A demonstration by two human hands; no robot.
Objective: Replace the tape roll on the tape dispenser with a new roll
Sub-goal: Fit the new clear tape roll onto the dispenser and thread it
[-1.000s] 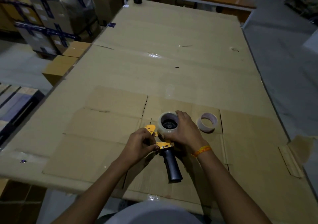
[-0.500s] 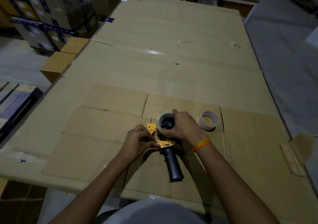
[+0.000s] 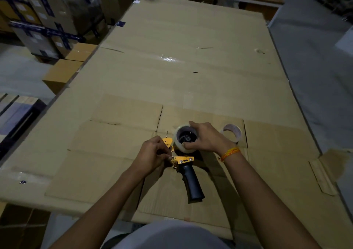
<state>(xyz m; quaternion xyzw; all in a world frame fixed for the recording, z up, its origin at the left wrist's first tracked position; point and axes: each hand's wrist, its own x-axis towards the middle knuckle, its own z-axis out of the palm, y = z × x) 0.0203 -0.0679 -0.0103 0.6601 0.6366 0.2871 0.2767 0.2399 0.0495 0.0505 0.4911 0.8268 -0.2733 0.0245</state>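
— Where's the work at?

— The yellow metal tape dispenser with the black grip (image 3: 184, 160) lies on its side on the flattened cardboard covering the table (image 3: 191, 67), handle toward the person. A thick clear roll of packing tape (image 3: 178, 145) sits on its hub, so I'd say the new roll is on and the threading is in hand.

— And the hands?

— The right hand (image 3: 206, 139) is clamped over the roll, thumb on the near rim and fingers curled over the far side. The left hand (image 3: 152, 154) has its fingertips pinched together at the yellow front plate, probably on the tape's end, though I can't tell for certain.

— The old one?

— A nearly bare pale cardboard tape core (image 3: 232, 134) stands just beyond the right wrist, clear of the dispenser.

— Next?

— Likely drawing the loose end through the front slot while the right hand steadies the roll.
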